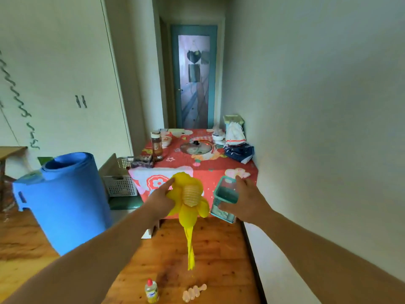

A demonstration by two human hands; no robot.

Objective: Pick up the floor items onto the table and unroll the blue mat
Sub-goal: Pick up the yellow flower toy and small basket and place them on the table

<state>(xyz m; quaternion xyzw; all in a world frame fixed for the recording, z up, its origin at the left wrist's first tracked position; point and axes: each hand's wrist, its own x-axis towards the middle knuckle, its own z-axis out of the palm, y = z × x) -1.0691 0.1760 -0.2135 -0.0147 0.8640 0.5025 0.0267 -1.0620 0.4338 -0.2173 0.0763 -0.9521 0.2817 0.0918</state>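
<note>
My left hand (161, 199) holds a yellow plastic bag with a pale ribbed object (189, 201) in it; the bag's tail hangs down over the floor. My right hand (247, 201) grips a teal box grater (225, 198). Both are raised just in front of the near edge of the table with the red flowered cloth (197, 170). The rolled blue mat (65, 198) stands upright on the wooden floor at the left. On the floor below lie a small bottle with a red cap (151, 291) and a pale translucent bumpy item (194, 292).
The table carries a brown jar (157, 145), a pot lid (196, 147), bowls, folded cloths (238, 151) and a dark sponge-like item (142, 161). A white perforated basket (119, 178) sits left of the table. The wall runs close along the right; a teal door (194, 77) stands behind.
</note>
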